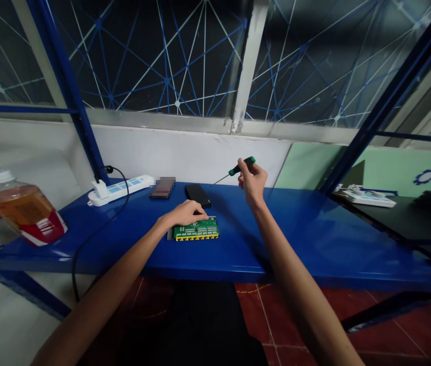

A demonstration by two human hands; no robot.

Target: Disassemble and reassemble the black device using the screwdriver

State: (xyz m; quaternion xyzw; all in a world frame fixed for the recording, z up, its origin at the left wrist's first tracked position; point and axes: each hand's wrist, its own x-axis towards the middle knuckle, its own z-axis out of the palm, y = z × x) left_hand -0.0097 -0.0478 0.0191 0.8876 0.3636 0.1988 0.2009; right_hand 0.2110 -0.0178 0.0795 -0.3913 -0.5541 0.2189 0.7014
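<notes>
My right hand [252, 179] is raised over the blue table and closed around the dark green handle of a screwdriver [234, 170]. Its thin shaft points left and slightly down, its tip in the air apart from the board. My left hand [188, 212] lies over the far left part of a green circuit board [196, 230], its fingers bent onto the far edge and partly hidden from me. A row of yellow-edged ports runs along the board's near side. Just behind the left hand lies a flat black case [197, 195].
A white power strip [123, 189] with a black cable [103, 229] lies at the back left, beside a dark blurred flat object [163, 188]. A bottle of amber drink [24, 211] stands far left. Blue shelf posts rise on both sides; the blue table [307, 234] ends near my lap.
</notes>
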